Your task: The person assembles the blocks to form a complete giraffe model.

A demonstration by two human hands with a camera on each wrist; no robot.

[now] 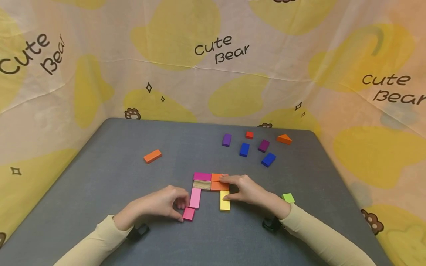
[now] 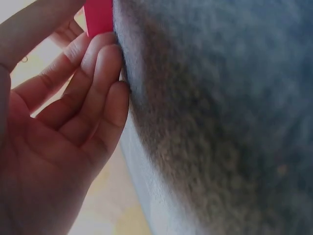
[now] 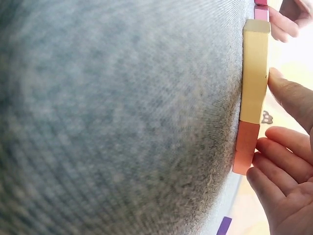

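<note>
left hand (image 1: 163, 201) has the small hot-pink block (image 1: 188, 214) pinched | right hand (image 1: 249, 190) pretty relaxed, just resting on the orange pair (image 1: 217, 186) and yellow block (image 1: 225, 207) | light-pink block (image 1: 195, 198) between hands, magenta block (image 1: 202, 176) plus wood-grain block (image 1: 201, 184) just past | loose orange block (image 1: 153, 156) beyond the left, blue blocks (image 1: 244, 150) beyond the right, all on the table (image 1: 186, 140)

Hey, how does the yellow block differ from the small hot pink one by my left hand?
Size: the yellow block is longer; the hot pink block is shorter and nearer square.
Place: the yellow block lines up below an orange block, while the hot pink block sits at the near end of the light pink block.
Hands: your right hand touches the yellow block; your left hand holds the hot pink block.
Both lie on the grey table.
</note>
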